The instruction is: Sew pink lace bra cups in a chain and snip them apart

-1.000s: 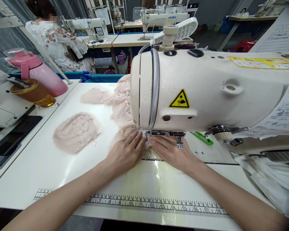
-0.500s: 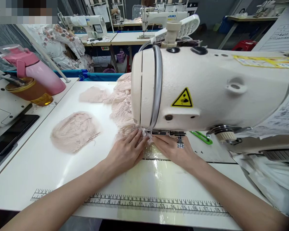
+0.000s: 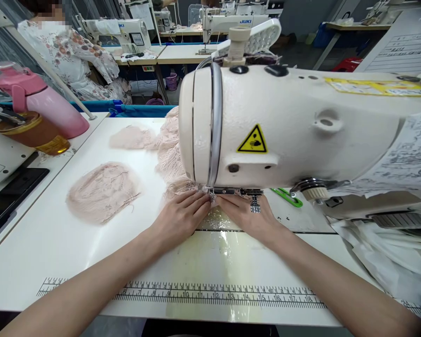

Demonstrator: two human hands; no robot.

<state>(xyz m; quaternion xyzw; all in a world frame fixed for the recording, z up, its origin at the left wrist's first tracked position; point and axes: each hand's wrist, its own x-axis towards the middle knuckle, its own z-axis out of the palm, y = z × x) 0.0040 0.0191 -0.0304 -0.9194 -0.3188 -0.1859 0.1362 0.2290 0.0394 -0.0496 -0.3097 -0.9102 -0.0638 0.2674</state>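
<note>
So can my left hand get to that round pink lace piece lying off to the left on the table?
Probably yes. The left hand rests flat below the sewing machine head, and only bare table lies between it and the round lace piece to its left.

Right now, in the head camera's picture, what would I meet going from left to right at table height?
pink bottle → loose lace piece → left hand → right hand → green tool → pile of white sheets
</note>
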